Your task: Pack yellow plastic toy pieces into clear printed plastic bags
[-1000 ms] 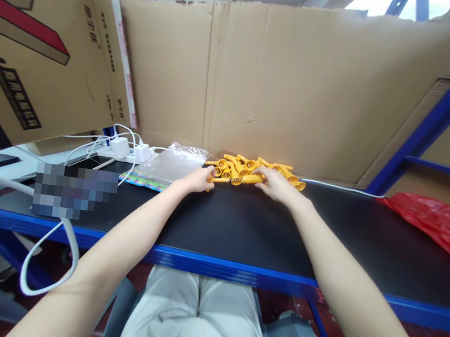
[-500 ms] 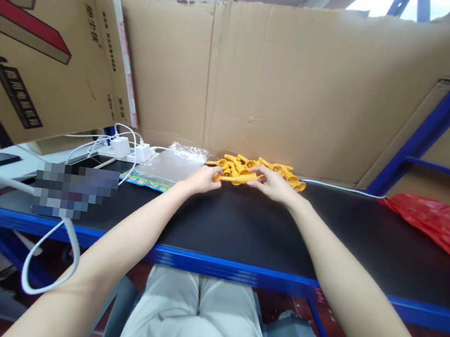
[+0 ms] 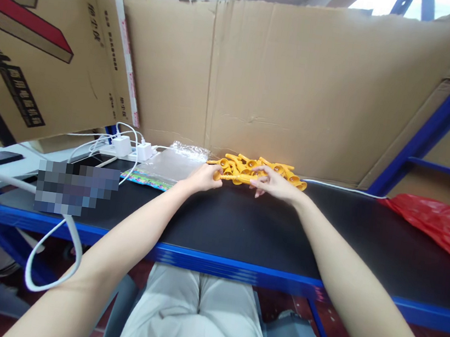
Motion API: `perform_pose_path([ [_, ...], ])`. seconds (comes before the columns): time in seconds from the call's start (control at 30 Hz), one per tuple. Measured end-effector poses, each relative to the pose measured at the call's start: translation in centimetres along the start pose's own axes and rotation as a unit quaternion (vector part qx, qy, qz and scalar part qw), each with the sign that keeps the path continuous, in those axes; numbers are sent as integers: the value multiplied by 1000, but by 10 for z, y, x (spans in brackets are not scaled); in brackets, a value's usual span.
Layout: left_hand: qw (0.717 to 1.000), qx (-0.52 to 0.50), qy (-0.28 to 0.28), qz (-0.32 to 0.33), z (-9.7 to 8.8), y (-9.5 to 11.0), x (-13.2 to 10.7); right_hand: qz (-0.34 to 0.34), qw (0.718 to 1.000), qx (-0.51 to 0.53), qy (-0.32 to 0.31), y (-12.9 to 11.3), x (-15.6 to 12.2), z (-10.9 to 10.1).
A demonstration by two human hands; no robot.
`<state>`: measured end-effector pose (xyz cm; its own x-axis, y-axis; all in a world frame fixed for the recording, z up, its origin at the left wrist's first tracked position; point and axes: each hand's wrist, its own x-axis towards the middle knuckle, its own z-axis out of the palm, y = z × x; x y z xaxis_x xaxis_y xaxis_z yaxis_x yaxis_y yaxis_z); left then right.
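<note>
Holding a slim yellow piece [image 3: 242,178] just in front of the yellow pile [image 3: 250,164] — pinched narrowly at one end in the left hand [image 3: 206,179], at the other between thumb and fingers of the right hand [image 3: 275,185]. Seen left of the pile — a clear plastic packet [image 3: 174,162] and white plugs [image 3: 121,145]; well to its right, a red plastic bag [image 3: 429,220].
</note>
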<state>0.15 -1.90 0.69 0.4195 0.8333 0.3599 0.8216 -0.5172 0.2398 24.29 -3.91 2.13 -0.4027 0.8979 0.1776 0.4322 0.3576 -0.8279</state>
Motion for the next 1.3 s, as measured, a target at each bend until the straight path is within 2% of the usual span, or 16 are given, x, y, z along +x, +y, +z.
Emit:
perform_pose_path([
  [0.23,1000,7,5,25,0,1,0,-7,998,62,-18,3,-1,-5],
  [0.4,1000,2,4,22,1,2,0,-8,996,92,-4,8,2,-5],
  [0.6,1000,11,20,13,-1,1,-1,3,999,35,5,4,2,-1],
  [0.8,999,29,35,16,-1,3,-2,42,997,68,-13,9,5,2],
  [1.07,999,25,42,23,2,0,0,15,993,97,-72,8,-2,-7],
  [1.3,998,28,44,36,2,1,-2,83,993,78,-32,8,3,3],
])
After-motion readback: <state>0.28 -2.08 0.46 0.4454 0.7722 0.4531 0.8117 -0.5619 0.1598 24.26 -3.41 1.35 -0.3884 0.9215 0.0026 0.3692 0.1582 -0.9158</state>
